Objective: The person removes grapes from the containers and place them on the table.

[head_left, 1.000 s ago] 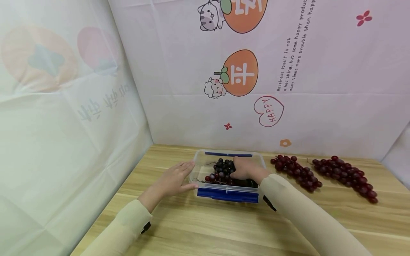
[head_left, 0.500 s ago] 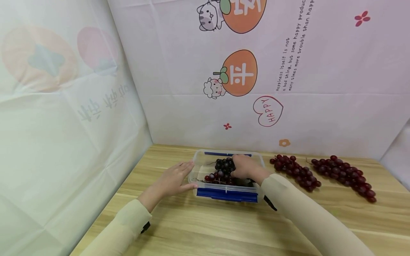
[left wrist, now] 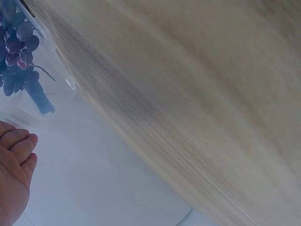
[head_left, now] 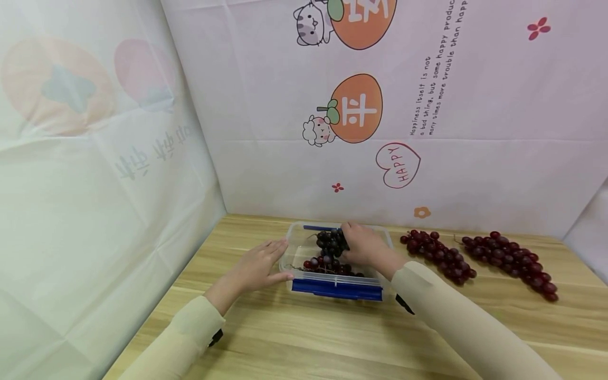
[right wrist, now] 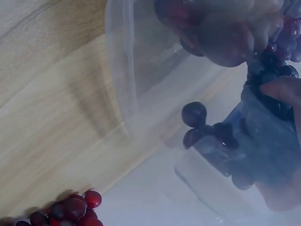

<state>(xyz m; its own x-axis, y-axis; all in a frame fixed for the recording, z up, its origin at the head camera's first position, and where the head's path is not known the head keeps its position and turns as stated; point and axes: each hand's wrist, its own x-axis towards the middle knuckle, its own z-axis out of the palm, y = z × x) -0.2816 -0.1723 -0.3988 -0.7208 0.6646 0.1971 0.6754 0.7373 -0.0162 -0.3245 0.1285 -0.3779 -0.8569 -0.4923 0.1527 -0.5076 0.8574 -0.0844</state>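
Note:
A clear plastic food container (head_left: 298, 252) with blue clips stands on the wooden table. My left hand (head_left: 258, 268) lies with extended fingers against its left rim; in the left wrist view, that hand's (left wrist: 16, 169) fingertips are close to the clear wall. Reaching inside at the right, my right hand (head_left: 366, 248) grips a bunch of black grapes (head_left: 328, 241). The right wrist view shows these black grapes (right wrist: 261, 136) through the cloudy wall, a thumb pressed on them. A bunch of red grapes (head_left: 328, 264) lies along the container's front wall. My right fingertips are partly hidden.
Two more bunches of red grapes, a nearer one (head_left: 439, 254) and a farther one (head_left: 513, 261), lie on the table (head_left: 304, 338) right of the container. A printed white cloth (head_left: 275, 174) hangs behind, and another cloth (head_left: 142, 221) closes off the left side.
My right hand has shifted slightly back, carrying the black grapes with it. The dark part of the bunch at the container's front right has drawn away. My left hand has stayed put.

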